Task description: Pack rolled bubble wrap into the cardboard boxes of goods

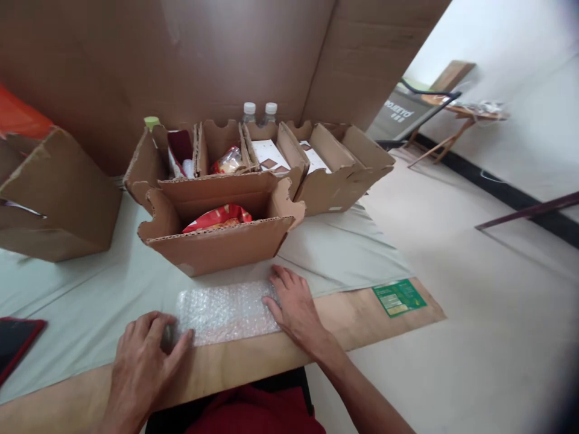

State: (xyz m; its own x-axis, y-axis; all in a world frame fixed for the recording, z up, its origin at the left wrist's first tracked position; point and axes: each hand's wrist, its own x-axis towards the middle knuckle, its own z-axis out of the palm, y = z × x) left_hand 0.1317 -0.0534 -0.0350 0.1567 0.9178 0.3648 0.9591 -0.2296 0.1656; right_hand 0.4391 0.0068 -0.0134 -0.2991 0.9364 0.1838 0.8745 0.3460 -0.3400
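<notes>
A flat, folded piece of clear bubble wrap [226,310] lies near the front edge of the table. At its left end is my left hand [147,355], with curved fingers and the thumb held apart, touching the edge. My right hand [294,301] rests on the right end, fingers spread and thumb lying on the wrap. Neither hand is closed round it. Just behind the wrap stands an open cardboard box [226,244] with a red snack packet [219,218] inside.
Behind are more cardboard bins [332,181] with packets and white boxes, and two capped bottles [260,113]. Another box [67,199] stands left. A red-edged dark device [18,343] lies front left, a green label [400,297] right. A large cardboard panel [181,54] rises behind.
</notes>
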